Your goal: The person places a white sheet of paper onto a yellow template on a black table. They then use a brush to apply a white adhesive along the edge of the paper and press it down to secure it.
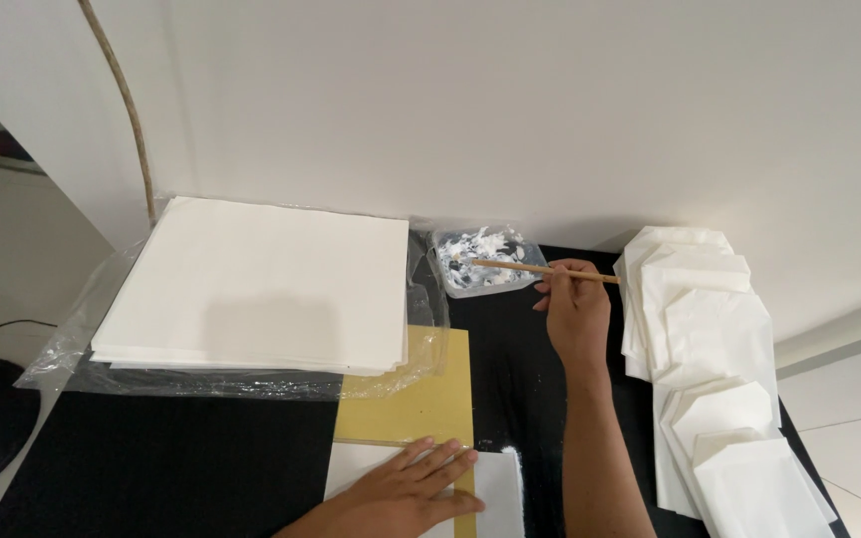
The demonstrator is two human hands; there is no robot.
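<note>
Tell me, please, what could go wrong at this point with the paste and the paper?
The right hand holds a thin wooden stick with its tip in the small tray of white paste. Paste could drip onto the black table on the way back. The left hand presses a white sheet on a yellow board; it might shift. The tray sits close to the paper stack, so splashes could stain it.

Even soft light, sharp, faint shadows.

Plain white wall (550, 100) fills upper frame. Thin brown cord (127, 105) runs down it, upper left. Black tabletop (151, 468) below. Pale tiled floor (854, 418) lower right. Even, soft light.
</note>
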